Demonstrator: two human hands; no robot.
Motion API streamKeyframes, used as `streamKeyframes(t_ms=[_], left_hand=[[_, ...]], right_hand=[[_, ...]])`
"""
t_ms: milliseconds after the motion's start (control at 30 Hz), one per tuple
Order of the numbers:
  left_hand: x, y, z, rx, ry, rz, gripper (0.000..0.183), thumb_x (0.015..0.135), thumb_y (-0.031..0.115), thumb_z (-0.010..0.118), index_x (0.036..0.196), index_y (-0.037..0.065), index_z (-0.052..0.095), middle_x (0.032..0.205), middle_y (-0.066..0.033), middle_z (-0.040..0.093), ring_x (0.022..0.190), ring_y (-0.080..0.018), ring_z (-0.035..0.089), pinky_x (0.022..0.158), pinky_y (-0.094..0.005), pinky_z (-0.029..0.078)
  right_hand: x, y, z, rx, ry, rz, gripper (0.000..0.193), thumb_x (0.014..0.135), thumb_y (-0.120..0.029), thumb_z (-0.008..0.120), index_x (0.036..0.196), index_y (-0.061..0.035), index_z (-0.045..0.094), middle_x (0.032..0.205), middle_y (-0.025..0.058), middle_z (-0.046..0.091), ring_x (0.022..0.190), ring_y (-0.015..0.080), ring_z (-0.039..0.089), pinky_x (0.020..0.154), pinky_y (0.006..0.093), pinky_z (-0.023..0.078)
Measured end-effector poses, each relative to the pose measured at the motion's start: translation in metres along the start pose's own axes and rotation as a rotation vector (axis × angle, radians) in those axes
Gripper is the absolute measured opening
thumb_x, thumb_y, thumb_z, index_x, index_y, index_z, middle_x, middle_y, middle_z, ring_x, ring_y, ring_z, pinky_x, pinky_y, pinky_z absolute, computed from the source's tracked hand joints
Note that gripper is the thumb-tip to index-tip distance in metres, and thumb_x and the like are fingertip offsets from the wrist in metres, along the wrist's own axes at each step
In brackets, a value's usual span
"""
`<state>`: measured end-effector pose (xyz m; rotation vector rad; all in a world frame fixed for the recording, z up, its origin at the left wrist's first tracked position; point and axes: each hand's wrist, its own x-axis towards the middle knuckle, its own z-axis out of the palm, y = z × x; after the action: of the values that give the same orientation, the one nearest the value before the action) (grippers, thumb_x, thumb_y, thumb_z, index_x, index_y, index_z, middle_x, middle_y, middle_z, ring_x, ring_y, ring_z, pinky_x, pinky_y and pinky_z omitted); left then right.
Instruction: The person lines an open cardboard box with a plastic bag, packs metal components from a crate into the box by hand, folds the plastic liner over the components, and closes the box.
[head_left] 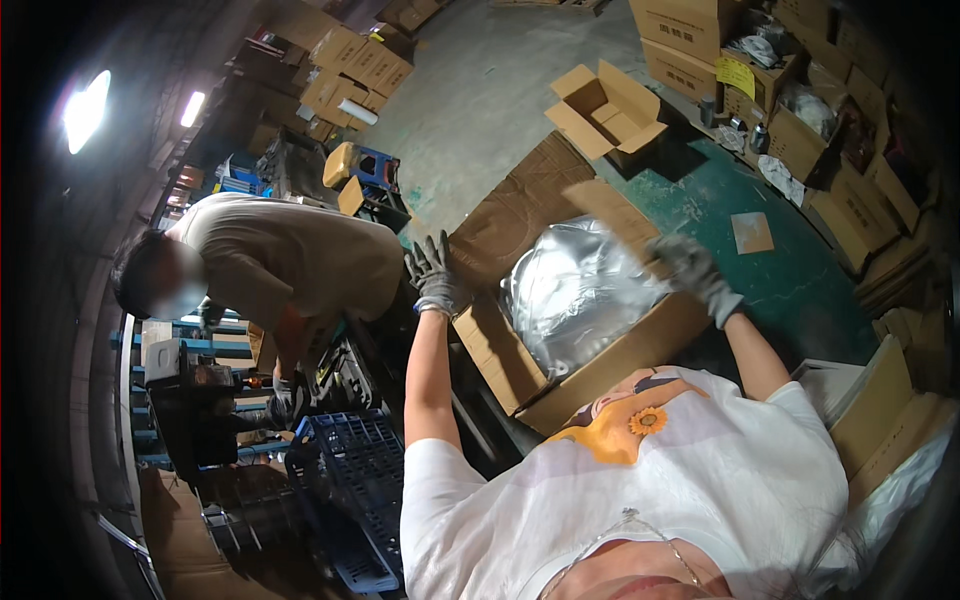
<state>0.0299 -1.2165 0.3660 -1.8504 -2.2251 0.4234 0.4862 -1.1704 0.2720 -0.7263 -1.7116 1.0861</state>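
Note:
In front of me stands an opened cardboard box (625, 352) with its flaps up. Inside lies a rounded, shiny item wrapped in clear plastic (575, 290); its kind is hidden by the glare and wrapping. My left hand (432, 275), in a grey glove, is open with fingers spread, beside the box's left corner and large far flap (525, 205). My right hand (697, 275), also gloved, is at the end of a smaller cardboard flap (615, 220) over the far right side. Both that hand and the flap are blurred, so its grip is unclear.
To the left a co-worker (290, 250) bends over a bench with dark parts. A blue plastic crate (350, 480) is near my left elbow. Beyond my box, an empty open carton (605, 110) rests on the green floor. Stacked cartons (690, 50) line the right; a cardboard sheet (752, 233) lies flat.

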Motion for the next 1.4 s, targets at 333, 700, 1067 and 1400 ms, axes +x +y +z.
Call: streamKeyframes(t_ms=[333,700,1067,1400], left_hand=[[-0.082,0.063,0.019,-0.216,0.714,0.13,0.065,0.077,0.039,0.059,0.133,0.008,0.047,0.115,-0.0105,0.051,0.112,-0.0297,0.047,0.094,-0.0494,0.037],[-0.151,0.076,0.048,-0.514,0.136,0.1,0.055,0.087,0.045,0.053,0.128,0.008,0.054,0.129,-0.0182,0.054,0.123,-0.0371,0.047,0.104,-0.0427,0.037],[-0.08,-0.013,0.114,0.421,0.091,0.656,0.033,0.097,0.035,0.043,0.118,0.017,0.062,0.078,-0.0073,0.067,0.076,-0.0226,0.064,0.074,-0.0337,0.051],[-0.132,0.069,0.065,-0.26,-0.059,0.195,0.047,0.096,0.044,0.041,0.137,0.021,0.044,0.134,-0.0078,0.052,0.122,-0.0246,0.05,0.095,-0.0481,0.039]], right_hand=[[-0.023,0.023,0.035,-0.956,-0.076,-0.156,0.026,0.083,-0.035,0.06,0.096,-0.0137,0.067,0.102,0.0114,0.064,0.101,0.03,0.059,0.088,0.0419,0.046],[-0.038,0.022,0.008,-0.778,0.038,0.267,0.052,0.085,-0.022,0.062,0.133,-0.009,0.046,0.126,0.0142,0.056,0.11,0.0306,0.057,0.097,0.0372,0.043],[-0.043,-0.036,-0.025,0.551,-0.488,0.233,0.047,0.099,-0.036,0.038,0.136,-0.0072,0.046,0.134,0.01,0.051,0.12,0.0247,0.053,0.1,0.0339,0.042],[0.084,0.02,0.069,-1.221,-0.445,0.711,0.059,0.08,-0.049,0.065,0.124,-0.0103,0.055,0.114,0.0185,0.064,0.104,0.0415,0.061,0.088,0.0596,0.046]])
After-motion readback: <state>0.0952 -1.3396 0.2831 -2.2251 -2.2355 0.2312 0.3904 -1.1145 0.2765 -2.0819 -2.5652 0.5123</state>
